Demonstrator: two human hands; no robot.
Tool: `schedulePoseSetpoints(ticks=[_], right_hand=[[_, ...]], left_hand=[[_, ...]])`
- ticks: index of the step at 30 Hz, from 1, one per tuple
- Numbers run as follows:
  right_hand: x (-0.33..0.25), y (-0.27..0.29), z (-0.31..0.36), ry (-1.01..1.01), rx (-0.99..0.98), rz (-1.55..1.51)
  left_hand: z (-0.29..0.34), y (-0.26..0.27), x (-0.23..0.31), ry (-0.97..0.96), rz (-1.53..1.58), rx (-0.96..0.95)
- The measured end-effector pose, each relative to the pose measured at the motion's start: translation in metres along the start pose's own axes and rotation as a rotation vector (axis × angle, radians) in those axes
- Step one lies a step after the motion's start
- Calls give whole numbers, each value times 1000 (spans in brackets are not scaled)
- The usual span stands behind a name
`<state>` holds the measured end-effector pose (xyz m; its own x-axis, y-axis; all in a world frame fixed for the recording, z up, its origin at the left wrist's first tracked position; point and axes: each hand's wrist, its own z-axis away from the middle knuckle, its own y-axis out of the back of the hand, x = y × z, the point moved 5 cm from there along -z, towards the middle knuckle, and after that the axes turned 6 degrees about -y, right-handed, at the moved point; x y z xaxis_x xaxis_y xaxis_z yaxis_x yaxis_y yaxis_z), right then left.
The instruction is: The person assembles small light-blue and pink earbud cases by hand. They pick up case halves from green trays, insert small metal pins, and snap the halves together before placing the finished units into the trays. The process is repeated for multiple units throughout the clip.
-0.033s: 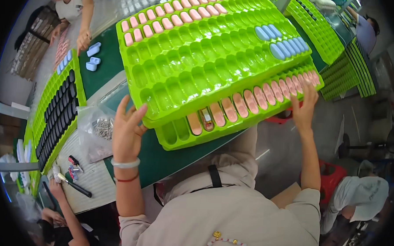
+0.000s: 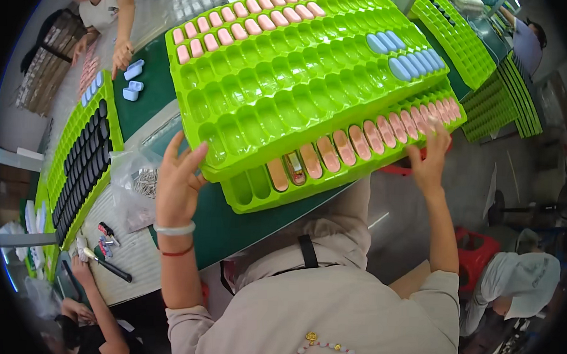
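Note:
A bright green moulded tray (image 2: 270, 116) lies crosswise over a second green tray (image 2: 244, 204). The upper one holds rows of pink oblong cases (image 2: 238, 31) at its far side and several blue oblong cases (image 2: 410, 67) at its right end. Along the lower tray's exposed front row sit pink oblong pieces (image 2: 345, 148), one cell showing a different, metallic-looking insert (image 2: 294, 168). My left hand (image 2: 180, 188) is open, fingers spread, beside the upper tray's near left corner. My right hand (image 2: 430, 159) is open too, its fingertips at the lower tray's right front edge.
To the left are a green tray of black pieces (image 2: 85, 162), loose blue cases (image 2: 133, 82), a clear bag of small metal parts (image 2: 134, 189) and a black-handled tool (image 2: 109, 265). Co-workers sit at upper left and lower left. A red stool (image 2: 476, 258) stands behind at right.
My left hand has shifted slightly left and down. My right hand has moved a little left and down along the lower tray's edge. Both trays have shifted slightly.

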<state>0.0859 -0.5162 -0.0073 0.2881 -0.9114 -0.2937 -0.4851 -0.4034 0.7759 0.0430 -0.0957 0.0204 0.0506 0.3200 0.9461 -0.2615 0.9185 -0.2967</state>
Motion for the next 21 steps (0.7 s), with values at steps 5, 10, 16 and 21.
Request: schedulePoseSetpoints(ticks=[5, 10, 16, 21], right_hand=[[-80, -20, 26, 343, -55, -140], [-96, -40, 36, 359, -45, -272], [-89, -41, 29, 297, 6, -477], [-93, -34, 31, 277, 26, -512]], left_hand=[[-27, -12, 22, 180, 145, -113], [-32, -23, 49, 197, 272, -186], [-44, -23, 64, 122, 235, -129], [-57, -14, 75, 153, 333, -206]])
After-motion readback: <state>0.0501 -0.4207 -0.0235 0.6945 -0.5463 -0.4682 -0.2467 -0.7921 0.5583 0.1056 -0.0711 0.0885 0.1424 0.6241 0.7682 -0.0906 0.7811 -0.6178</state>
